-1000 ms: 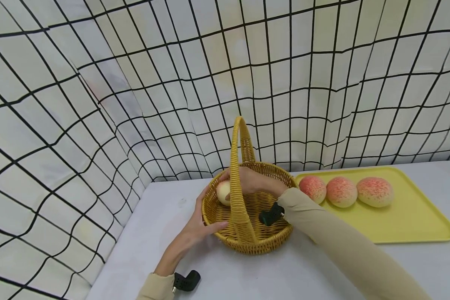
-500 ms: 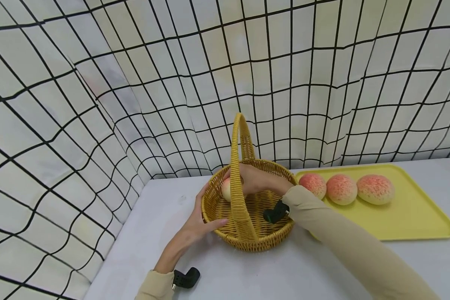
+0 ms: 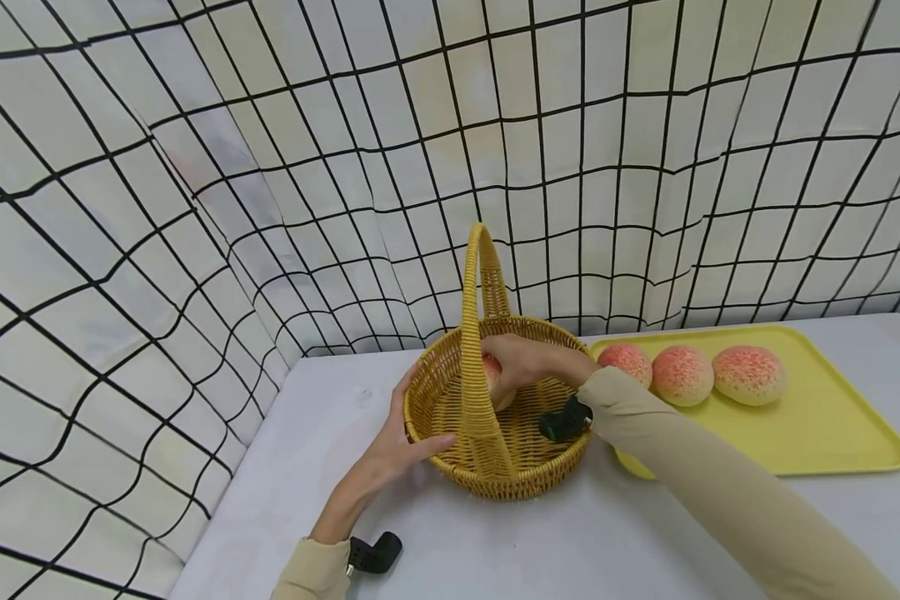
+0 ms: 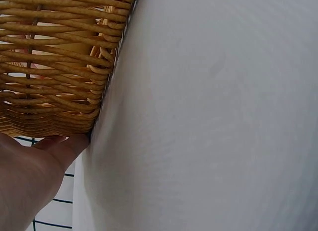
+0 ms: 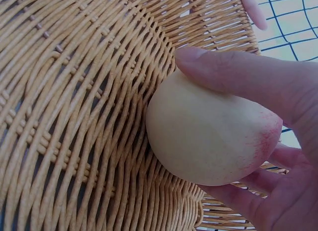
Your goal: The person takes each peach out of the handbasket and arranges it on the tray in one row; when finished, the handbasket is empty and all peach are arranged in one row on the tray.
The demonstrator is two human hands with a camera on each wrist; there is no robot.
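Observation:
A round wicker basket (image 3: 540, 483) with a tall arched handle (image 3: 474, 333) stands on the table. My left hand (image 3: 392, 442) grips its left side, thumb over the rim and fingers against the outer wall; in the left wrist view those fingers press on the weave low down. Inside the basket, my right hand (image 3: 521, 365) holds a peach (image 5: 213, 131), pale yellow with a red blush, between thumb and fingers. The right wrist view shows the peach close over the woven bottom. From the head camera the handle and hand hide much of it.
To the right lies a yellow tray (image 3: 817, 433) bearing three more peaches (image 3: 682, 375) in a row along its left part. The white table (image 3: 480, 550) is bounded at the back and left by black netting over white cloth. The handle arches between my two hands.
My right hand has carried the peach rightward inside the basket, from the left wall to behind the handle. The left hand keeps its grip, and the basket stays about where it was.

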